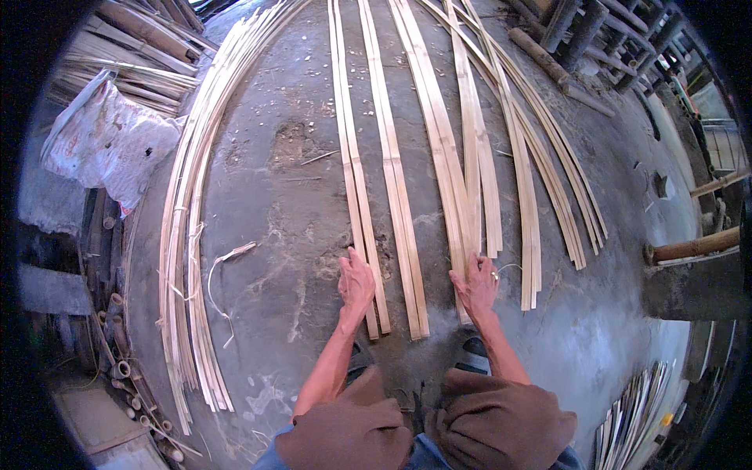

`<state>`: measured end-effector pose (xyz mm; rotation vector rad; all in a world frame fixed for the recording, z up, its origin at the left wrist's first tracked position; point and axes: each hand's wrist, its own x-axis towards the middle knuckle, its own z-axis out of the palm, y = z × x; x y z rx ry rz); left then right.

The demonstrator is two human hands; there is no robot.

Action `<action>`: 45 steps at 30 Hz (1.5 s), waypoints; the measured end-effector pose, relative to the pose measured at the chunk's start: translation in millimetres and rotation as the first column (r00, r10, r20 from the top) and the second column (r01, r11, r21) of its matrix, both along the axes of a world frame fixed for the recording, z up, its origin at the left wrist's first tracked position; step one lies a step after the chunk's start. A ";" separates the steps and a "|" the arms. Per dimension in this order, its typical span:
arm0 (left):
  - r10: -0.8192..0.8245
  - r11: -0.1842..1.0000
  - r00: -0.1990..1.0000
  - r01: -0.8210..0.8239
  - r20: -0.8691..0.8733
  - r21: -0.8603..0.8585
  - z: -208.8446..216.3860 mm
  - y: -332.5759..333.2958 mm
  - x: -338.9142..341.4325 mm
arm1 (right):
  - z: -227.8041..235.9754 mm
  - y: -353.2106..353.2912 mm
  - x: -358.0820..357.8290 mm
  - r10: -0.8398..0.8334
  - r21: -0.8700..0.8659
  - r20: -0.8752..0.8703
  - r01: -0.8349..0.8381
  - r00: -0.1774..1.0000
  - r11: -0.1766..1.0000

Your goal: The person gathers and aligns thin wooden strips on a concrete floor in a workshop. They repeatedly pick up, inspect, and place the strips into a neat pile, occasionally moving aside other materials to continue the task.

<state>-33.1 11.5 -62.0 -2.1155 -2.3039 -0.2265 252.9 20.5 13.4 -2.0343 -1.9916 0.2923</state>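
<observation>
A person is squatting on a big grey concrete floor [298,235], and long flat bamboo strips are lying all over it. Going by how things are lying now, some of the work looks done: several pairs of strips are already stretching away from the hands in neat lines, side by side with gaps between them. A lot looks left too, because a thick bundle of thin strips [188,235] is lying well off to the left of the hands, curving along the floor, and another fan of strips [548,180] is spreading out beyond the right hand. A crumpled white sack [106,145] is sitting far off to the left, past the bundle. Close in, the left hand [356,283] is lying flat and open, fingers spread a little, pressing on the near end of a narrow strip pair [352,164]. The right hand [476,286] is also open and flat, resting on the near end of a wider strip pair [446,157]. Neither hand is gripping anything; both are just touching the strips. Between the two hands another strip pair [395,188] is lying untouched.
</observation>
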 end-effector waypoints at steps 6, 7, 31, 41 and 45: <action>0.093 0.996 0.857 -0.077 0.507 -0.053 71.0 10.6 30.5 | -13.9 -0.1 13.2 -0.075 -0.060 -0.056 0.072 0.996 0.996; -0.004 1.000 0.888 -0.006 0.459 0.020 67.1 9.3 40.2 | -19.0 1.6 19.0 -0.092 -0.089 -0.069 0.086 0.993 0.992; -0.288 0.915 0.909 0.354 0.302 -0.194 37.5 -2.0 85.5 | -36.7 7.5 31.8 -0.153 -0.036 -0.307 0.149 0.939 0.988; -0.322 0.929 0.904 0.359 0.279 -0.090 28.1 -7.4 80.7 | 49.5 -9.3 -7.7 -0.199 -0.063 -0.654 0.209 0.730 0.976; -0.324 0.929 0.898 0.362 0.298 -0.081 29.9 -5.9 82.6 | 21.6 -20.0 -19.4 -0.213 -0.117 -0.696 0.185 0.686 0.976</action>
